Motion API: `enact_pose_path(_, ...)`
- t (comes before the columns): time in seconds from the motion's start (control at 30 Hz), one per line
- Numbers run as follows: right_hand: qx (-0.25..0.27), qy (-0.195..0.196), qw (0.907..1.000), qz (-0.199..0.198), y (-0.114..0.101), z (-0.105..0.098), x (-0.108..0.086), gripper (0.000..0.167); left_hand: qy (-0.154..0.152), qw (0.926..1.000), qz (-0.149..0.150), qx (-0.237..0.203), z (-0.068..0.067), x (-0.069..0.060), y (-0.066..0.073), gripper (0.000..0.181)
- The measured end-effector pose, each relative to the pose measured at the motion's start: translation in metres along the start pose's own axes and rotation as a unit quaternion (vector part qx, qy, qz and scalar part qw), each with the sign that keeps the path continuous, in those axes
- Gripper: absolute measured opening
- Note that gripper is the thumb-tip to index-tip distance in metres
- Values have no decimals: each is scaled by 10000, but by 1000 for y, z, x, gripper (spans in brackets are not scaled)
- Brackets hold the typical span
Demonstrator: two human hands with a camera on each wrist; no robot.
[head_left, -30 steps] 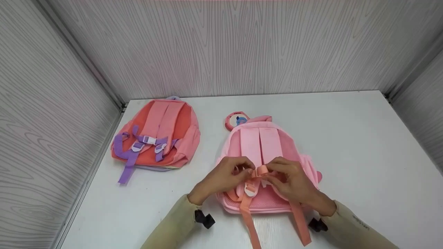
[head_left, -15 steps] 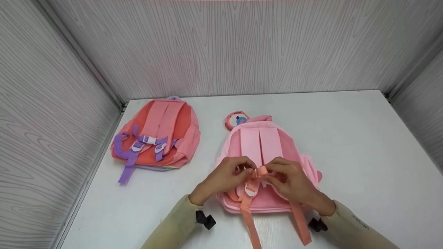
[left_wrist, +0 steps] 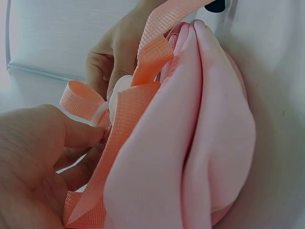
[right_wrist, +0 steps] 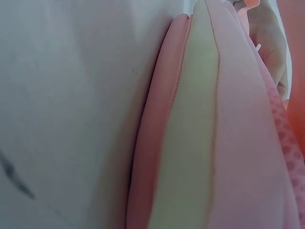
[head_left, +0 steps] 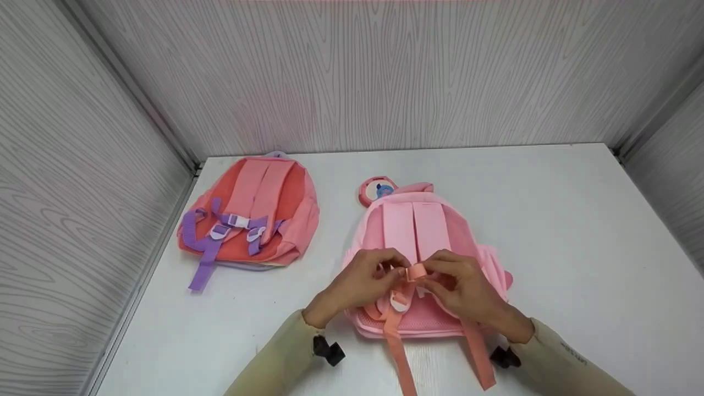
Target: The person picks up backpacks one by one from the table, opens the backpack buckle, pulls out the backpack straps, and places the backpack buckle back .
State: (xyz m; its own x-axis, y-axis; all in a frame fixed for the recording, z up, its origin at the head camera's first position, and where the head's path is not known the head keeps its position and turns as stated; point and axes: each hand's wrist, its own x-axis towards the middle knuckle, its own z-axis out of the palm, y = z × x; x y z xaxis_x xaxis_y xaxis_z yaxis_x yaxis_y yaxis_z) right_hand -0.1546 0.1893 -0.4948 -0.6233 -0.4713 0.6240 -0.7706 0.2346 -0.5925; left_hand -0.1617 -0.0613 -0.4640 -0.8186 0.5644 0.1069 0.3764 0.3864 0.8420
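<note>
A pink backpack (head_left: 432, 220) lies with its shoulder straps up. Over its lower middle, my left hand (head_left: 366, 278) pinches a white plastic buckle (left_wrist: 101, 113) threaded with orange webbing, seen best in the left wrist view. My right hand (head_left: 465, 280) pinches the looped orange strap (head_left: 417, 271) between thumb and fingers, from the other side. Below the left fingers sits a second white buckle (head_left: 399, 301). Two orange strap tails (head_left: 400, 352) hang past the bag's bottom edge. In the right wrist view, the bag's side (right_wrist: 238, 124) hides most of the work.
A coral backpack (head_left: 302, 231) with purple straps (head_left: 204, 269) and white buckles lies to the left on the white table (head_left: 577, 247). Behind the pink bag is a round pink piece (head_left: 377, 190) with a blue picture. Grey wood-grain panels (head_left: 385, 77) enclose the table's back and sides.
Both hands keep nearly the same place on the pink backpack. The left fingertips have shifted slightly to the right and cover more of the orange strap's left end.
</note>
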Motion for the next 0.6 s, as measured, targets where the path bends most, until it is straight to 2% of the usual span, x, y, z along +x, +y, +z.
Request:
enact_pose_path(0.23, 19, 37, 10000, 52, 1, 0, -1, 32, -104, 9997, -233, -69, 0, -1, -1, 17)
enact_pose_path(0.47, -13, 48, 9999, 106, 1, 0, -1, 30, 14, 9999, -136, -87, 2, 0, -1, 16)
enact_pose_path(0.6, -23, 24, 10000, 86, 0, 0, 0, 29, 36, 9997, -201, -109, 2, 0, 0, 17)
